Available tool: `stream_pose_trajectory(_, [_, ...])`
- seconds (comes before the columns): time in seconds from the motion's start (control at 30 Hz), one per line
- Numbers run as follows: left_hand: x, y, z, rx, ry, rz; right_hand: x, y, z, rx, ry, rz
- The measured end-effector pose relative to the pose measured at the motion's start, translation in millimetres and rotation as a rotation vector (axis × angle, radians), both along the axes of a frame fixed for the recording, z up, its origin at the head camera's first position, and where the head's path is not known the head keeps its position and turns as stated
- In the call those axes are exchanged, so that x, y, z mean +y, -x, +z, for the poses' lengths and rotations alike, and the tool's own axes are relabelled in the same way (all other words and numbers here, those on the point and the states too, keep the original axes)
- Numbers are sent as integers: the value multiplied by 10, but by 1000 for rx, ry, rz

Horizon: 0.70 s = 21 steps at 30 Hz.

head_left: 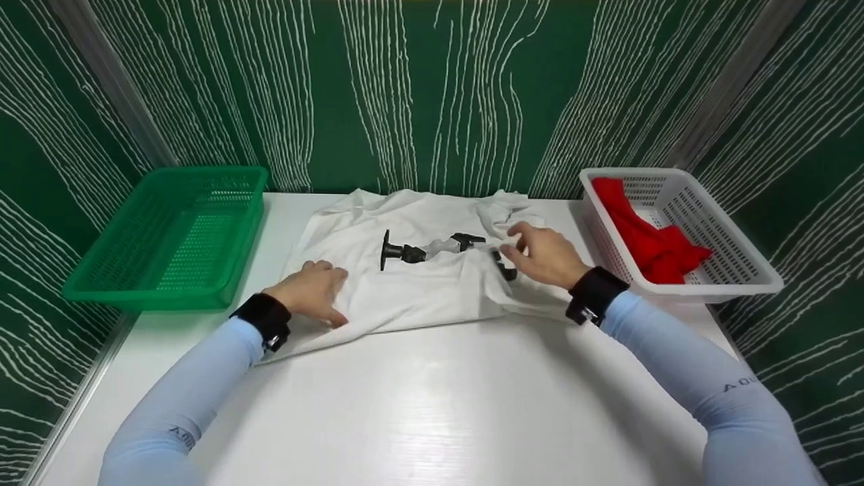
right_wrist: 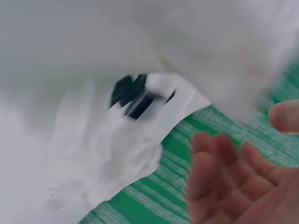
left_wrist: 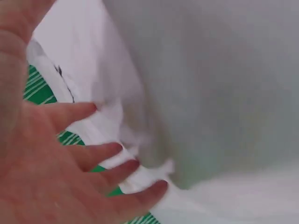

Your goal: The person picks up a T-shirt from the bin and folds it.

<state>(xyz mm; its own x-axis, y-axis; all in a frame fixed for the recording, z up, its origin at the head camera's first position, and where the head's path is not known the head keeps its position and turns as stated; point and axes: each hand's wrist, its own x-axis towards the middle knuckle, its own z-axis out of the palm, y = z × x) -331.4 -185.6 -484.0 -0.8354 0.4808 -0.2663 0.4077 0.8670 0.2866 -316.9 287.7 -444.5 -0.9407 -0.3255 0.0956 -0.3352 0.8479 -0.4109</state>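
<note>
A white cloth (head_left: 405, 297) lies spread and wrinkled across the table, with a black-and-grey shape (head_left: 442, 248) along its middle; whether that is a print or a separate object I cannot tell. My left hand (head_left: 312, 291) is at the cloth's left edge, its fingers spread and nothing gripped in the left wrist view. Over the cloth's right side is my right hand (head_left: 545, 255), fingers loosely bent with a gap to the thumb. In the right wrist view, black patches (right_wrist: 140, 100) show on the cloth, apart from the right hand (right_wrist: 238, 182).
To the left stands a green plastic basket (head_left: 233, 283). A white plastic basket (head_left: 742, 291) on the right holds a red cloth (head_left: 651, 243). Green walls (head_left: 445, 101) with white streaks close in the back and sides of the white table (head_left: 418, 405).
</note>
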Motion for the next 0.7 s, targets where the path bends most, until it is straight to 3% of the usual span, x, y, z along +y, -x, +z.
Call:
stream_pose_trajectory(0.07, [-65, -30, -40, 15, -130, -10, 80, -36, -55, -84, -36, -14])
stream_pose_trajectory(0.13, [-145, -82, -54, -17, -201, -3, 131, -100, -109, -178, -84, 14])
stream_pose_trajectory(0.2, [-219, -149, -43, -61, -204, -2, 158, -154, -166, -220, -146, 47])
stream_pose_trajectory(0.3, [-298, -288, -16, -82, -115, -41, 167, -189, -283, -179, -205, 81])
stream_pose_trajectory(0.4, [-279, -415, -23, 12, -23, -119, 221, -190, -416, -89, -217, 146])
stream_pose_trajectory(0.57, [-229, -537, -100, 256, 36, -211, 329, -196, -544, 41, -198, 303])
stream_pose_trajectory(0.63, [-239, -561, -133, 341, 35, -246, 366, -202, -519, 49, -188, 354])
stream_pose_trajectory(0.7, [-252, -578, -155, 390, 19, -276, 415, -217, -456, -3, -184, 396])
